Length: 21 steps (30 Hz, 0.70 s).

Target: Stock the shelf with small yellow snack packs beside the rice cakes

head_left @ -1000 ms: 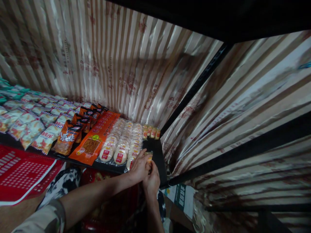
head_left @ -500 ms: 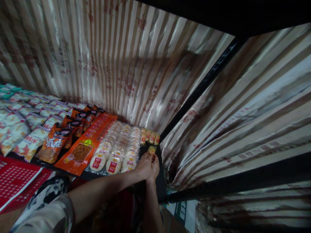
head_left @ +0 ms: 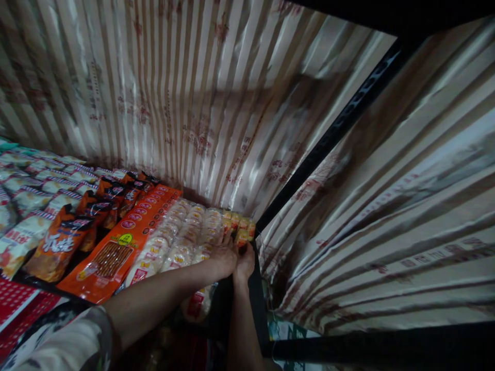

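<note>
Small yellow wrapped snack packets (head_left: 234, 220) stand in short rows at the shelf's back right corner. My left hand (head_left: 222, 260) reaches over the white round wrapped crackers, with its fingers stretched toward these packets; whether the fingertips touch them is unclear. Beside it, my right hand (head_left: 244, 264) is closed, fingers pinched at a small yellow packet (head_left: 242, 238) just in front of the back ones. Dim light and my own fingers hide part of the grip. Rows of clear-wrapped white crackers (head_left: 178, 232) lie left of my hands.
Further left lie a flat orange bag of stick snacks (head_left: 112, 257), orange-and-black snack bags (head_left: 58, 239) and several white bags (head_left: 27, 237). A striped curtain (head_left: 174, 113) hangs behind. A black shelf post (head_left: 328, 134) rises at the right corner.
My hands have moved slightly back toward the yellow packets, and the packet in my right hand is now close to the others. My left hand has spread away from it. The view has shifted.
</note>
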Tool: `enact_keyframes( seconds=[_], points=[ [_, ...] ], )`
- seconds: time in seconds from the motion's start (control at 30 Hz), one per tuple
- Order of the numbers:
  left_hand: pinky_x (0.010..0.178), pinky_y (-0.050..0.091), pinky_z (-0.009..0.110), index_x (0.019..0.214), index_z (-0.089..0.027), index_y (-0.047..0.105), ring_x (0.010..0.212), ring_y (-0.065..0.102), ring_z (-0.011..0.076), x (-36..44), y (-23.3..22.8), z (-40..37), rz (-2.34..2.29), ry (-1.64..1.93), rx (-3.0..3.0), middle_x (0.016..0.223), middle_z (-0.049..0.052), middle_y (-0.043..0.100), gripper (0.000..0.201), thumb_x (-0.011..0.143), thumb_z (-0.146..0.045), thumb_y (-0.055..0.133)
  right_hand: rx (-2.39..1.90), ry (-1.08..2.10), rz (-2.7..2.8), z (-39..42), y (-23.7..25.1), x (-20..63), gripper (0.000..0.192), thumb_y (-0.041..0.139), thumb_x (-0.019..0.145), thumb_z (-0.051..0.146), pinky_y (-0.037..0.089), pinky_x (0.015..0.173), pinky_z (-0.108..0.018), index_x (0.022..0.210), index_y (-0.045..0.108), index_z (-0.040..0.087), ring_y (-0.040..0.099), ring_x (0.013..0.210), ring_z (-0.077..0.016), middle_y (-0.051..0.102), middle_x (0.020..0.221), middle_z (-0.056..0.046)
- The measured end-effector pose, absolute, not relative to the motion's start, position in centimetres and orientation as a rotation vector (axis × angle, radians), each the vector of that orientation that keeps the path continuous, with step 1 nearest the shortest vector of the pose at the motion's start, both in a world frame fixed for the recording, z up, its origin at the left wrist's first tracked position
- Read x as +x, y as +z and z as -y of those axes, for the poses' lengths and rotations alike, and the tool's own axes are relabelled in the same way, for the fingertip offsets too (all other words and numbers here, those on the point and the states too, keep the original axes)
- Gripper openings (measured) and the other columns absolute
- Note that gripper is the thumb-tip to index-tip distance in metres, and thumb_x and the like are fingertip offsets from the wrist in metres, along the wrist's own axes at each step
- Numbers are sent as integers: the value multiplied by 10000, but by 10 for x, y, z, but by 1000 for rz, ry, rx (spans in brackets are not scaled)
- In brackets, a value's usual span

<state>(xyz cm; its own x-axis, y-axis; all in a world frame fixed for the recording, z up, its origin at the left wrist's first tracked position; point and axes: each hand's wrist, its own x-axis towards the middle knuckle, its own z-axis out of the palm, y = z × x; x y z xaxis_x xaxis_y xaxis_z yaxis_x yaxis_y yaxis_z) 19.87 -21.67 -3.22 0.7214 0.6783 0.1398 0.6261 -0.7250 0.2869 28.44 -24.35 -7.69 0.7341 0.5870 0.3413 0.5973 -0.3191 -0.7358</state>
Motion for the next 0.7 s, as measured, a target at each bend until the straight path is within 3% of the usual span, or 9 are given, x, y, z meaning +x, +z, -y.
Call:
enact_keyframes(
  seconds=[0.13, 0.33, 0.7],
  points=[
    [1186, 137, 517, 1258, -32, 567, 1442, 187, 283, 192, -22, 212, -1015, 51, 2923, 1407, 191, 479, 410, 922, -152, 364, -2008, -71, 897, 235, -84, 286, 557, 488, 790, 503, 457, 726, -370, 1132, 607, 80, 621, 849, -292, 671, 933, -172],
    [1192, 121, 489, 1321, -25, 514, 1432, 224, 277, 191, -26, 207, -957, 41, 2925, 1418, 183, 470, 455, 917, -178, 374, -1934, -88, 895, 227, -88, 289, 493, 499, 802, 500, 456, 732, -359, 1107, 589, 123, 626, 860, -279, 675, 950, -149],
    [1176, 176, 451, 1271, -52, 569, 1364, 361, 284, 196, -48, 195, -968, 158, 2767, 1332, 171, 562, 467, 823, -76, 438, -1944, -2, 829, 216, -90, 287, 378, 573, 750, 475, 470, 716, -354, 982, 491, 188, 631, 831, -270, 665, 898, -122]
  ],
)
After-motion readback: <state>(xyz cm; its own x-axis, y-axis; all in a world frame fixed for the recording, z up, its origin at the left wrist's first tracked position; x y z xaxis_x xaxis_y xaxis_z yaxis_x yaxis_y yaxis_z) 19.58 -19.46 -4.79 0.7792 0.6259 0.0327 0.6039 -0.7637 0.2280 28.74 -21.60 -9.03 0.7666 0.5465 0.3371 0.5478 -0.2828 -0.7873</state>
